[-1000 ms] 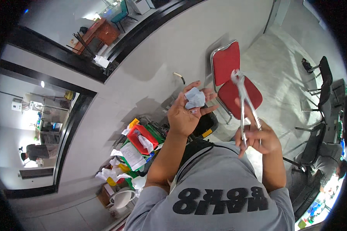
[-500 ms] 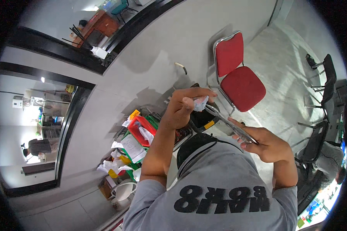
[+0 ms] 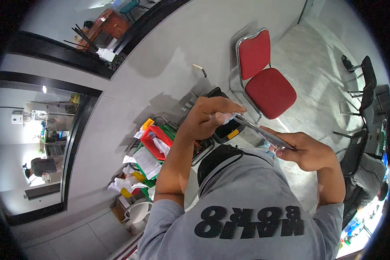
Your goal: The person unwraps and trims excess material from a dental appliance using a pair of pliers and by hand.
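Note:
A thin, flat, shiny silver-and-dark object [image 3: 264,133] is seen nearly edge-on in front of my chest; its exact kind cannot be made out. My right hand [image 3: 308,151] grips its near right end, thumb above and fingers beneath. At the far left end, my left hand [image 3: 207,115] is closed on a pale bluish-white crumpled cloth or tissue [image 3: 228,118], pressed to the object's end. Most of the cloth is hidden behind my fingers. Just beyond and below this hand is a black container [image 3: 223,133] with a yellow patch.
A red chair [image 3: 271,93] stands ahead by the wall. Left of me are a red basket [image 3: 154,142], papers and a white bucket [image 3: 138,211]. Black chairs [image 3: 356,149] line the right, with a person [image 3: 370,173] there. Another person [image 3: 43,167] is beyond the window at left.
The cloth shows less now, more covered by my left fingers at the object's end. My right hand has moved slightly right and down with the object. The whole view has shifted a little.

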Tool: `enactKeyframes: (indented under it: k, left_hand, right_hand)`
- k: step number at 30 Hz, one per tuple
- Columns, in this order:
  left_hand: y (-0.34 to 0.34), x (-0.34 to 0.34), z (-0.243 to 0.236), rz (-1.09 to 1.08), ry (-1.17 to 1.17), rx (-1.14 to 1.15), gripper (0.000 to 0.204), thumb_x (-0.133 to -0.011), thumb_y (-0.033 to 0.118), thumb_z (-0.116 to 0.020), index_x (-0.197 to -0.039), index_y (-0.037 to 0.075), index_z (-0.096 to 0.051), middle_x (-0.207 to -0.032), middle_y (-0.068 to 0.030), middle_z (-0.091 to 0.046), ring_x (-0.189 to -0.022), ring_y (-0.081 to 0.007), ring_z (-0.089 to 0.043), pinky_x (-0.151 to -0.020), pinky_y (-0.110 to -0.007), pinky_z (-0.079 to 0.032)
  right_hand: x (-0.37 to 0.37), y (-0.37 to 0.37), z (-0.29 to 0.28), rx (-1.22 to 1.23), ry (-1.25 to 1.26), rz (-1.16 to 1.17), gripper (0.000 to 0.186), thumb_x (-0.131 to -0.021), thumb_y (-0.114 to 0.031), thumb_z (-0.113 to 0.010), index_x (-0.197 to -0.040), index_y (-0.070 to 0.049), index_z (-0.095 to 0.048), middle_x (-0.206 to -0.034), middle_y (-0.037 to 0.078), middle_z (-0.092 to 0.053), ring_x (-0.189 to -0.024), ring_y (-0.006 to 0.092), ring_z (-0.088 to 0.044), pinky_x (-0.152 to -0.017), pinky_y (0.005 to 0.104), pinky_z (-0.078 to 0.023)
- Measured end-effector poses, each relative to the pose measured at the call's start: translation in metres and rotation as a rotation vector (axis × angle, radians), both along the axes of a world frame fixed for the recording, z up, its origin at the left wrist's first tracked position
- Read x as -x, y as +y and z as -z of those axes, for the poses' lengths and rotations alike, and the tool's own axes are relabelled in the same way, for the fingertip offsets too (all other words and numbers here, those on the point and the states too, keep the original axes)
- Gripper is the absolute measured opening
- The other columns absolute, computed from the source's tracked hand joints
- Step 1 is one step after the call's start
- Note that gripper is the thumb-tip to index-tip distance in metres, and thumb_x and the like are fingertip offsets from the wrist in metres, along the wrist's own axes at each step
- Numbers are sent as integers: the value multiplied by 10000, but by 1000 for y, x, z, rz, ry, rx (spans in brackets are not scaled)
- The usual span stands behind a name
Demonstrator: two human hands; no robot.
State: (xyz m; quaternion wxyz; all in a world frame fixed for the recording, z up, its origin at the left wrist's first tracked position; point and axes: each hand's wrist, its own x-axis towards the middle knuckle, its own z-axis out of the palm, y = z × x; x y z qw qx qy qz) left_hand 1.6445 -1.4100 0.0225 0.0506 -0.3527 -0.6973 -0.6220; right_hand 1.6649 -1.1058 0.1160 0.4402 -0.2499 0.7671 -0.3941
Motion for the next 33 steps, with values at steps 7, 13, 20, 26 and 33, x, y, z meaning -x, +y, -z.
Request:
enactKeyframes:
  k: [7,13,20,26,33]
  left_hand:
    - [2,-5,-2,-70,-236,88,914,-905,768,-351,-1004,-63,-719,-963,-171,-735,-910,-258,-704,-857,-373,-526]
    - [7,-10,9,-38,-319,-147,648,-1016,544,-436,-1021,-35,-727,-988,-128,-743,-817,-139,-636,-743,-293,-504]
    - [2,-8,12,-36,-346,-78,603,-1019,511,-466,-971,-31,-728,-968,-138,-741,-826,-139,-645,-725,-304,-505]
    - [4,-1,12,-152,-216,-66,592,-1023,485,-478,-939,-53,-712,-941,-153,-742,-797,-162,-637,-722,-303,-504]
    - [-3,4,14,-219,-158,41,608,-1002,524,-499,-955,-42,-715,-956,-150,-745,-818,-168,-657,-740,-311,-515]
  right_hand:
    - [-3,1,10,66,6,34,620,-958,-171,-566,-1537,-136,-348,-837,92,-564,-820,195,-551,-818,310,-450]
    - [-1,4,12,93,40,-2,600,-972,-178,-554,-1535,-134,-352,-877,93,-557,-837,196,-543,-821,310,-448]
    - [0,0,20,99,7,35,580,-971,-162,-552,-1521,-111,-374,-828,71,-554,-788,159,-505,-769,292,-434]
    - [0,-7,45,154,9,151,443,-954,-83,-587,-1390,-56,-512,-760,44,-520,-718,138,-470,-692,288,-420]
    - [-1,-19,39,99,32,195,260,-919,-123,-691,-1146,-40,-595,-721,46,-515,-670,113,-457,-626,295,-404]
